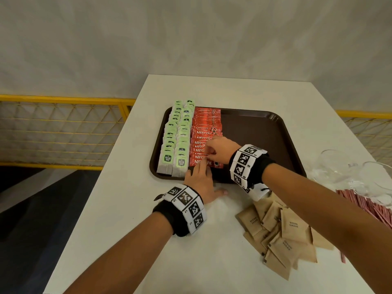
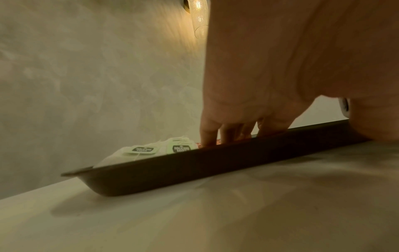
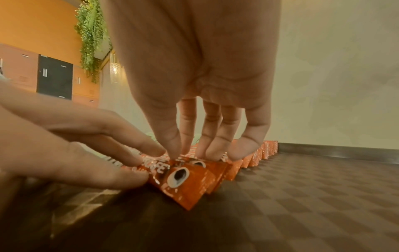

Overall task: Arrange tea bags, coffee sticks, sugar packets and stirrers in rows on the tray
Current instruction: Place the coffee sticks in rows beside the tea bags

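A brown tray (image 1: 254, 132) holds two rows of green tea bags (image 1: 176, 141) at its left and a row of red coffee sticks (image 1: 205, 124) beside them. My right hand (image 1: 209, 152) hangs over the near end of that row; thumb and forefinger pinch the top edge of the nearest coffee stick (image 3: 190, 184), and the other fingertips (image 3: 241, 150) rest on sticks behind it. My left hand (image 1: 201, 166) lies across the tray's near rim (image 2: 194, 167), its straight fingers (image 3: 112, 175) touching the same stick from the left. Brown sugar packets (image 1: 284, 234) and red-striped stirrers (image 1: 364, 204) lie on the table at the right.
The tray's right half (image 3: 302, 196) is bare. Clear glasses (image 1: 339, 166) stand at the table's right edge, behind the stirrers. A yellow mesh railing (image 1: 63, 128) runs past the table's left side. A grey wall rises behind the table.
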